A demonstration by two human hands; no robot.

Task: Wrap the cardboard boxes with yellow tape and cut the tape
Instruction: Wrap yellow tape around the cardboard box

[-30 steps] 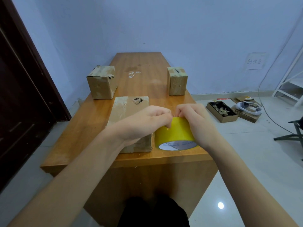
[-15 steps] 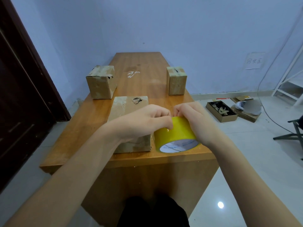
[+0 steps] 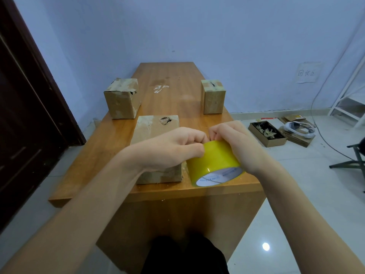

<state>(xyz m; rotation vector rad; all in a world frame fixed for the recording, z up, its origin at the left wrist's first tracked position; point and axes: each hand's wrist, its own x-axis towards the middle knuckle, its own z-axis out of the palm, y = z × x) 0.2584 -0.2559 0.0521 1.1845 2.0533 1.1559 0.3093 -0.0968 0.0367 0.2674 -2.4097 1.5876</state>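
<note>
Above the wooden table (image 3: 169, 91), both hands, left (image 3: 173, 147) and right (image 3: 237, 143), grip the yellow tape roll (image 3: 214, 161) between them.

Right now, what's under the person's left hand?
The left hand hangs over the near cardboard box, fingers curled at the yellow tape roll. The box's far top shows, with a torn hole. The part beneath the hand is hidden.

Yellow tape roll (image 3: 214, 161): glossy, wide, white core facing the viewer, tilted, at the near bench edge just right of the nearest box. Cardboard boxes, three, worn, patched with old tape: nearest box (image 3: 156, 131) lying flat with a torn hole on top; left box (image 3: 122, 97) and right box (image 3: 213, 95) upright, farther back.
</note>
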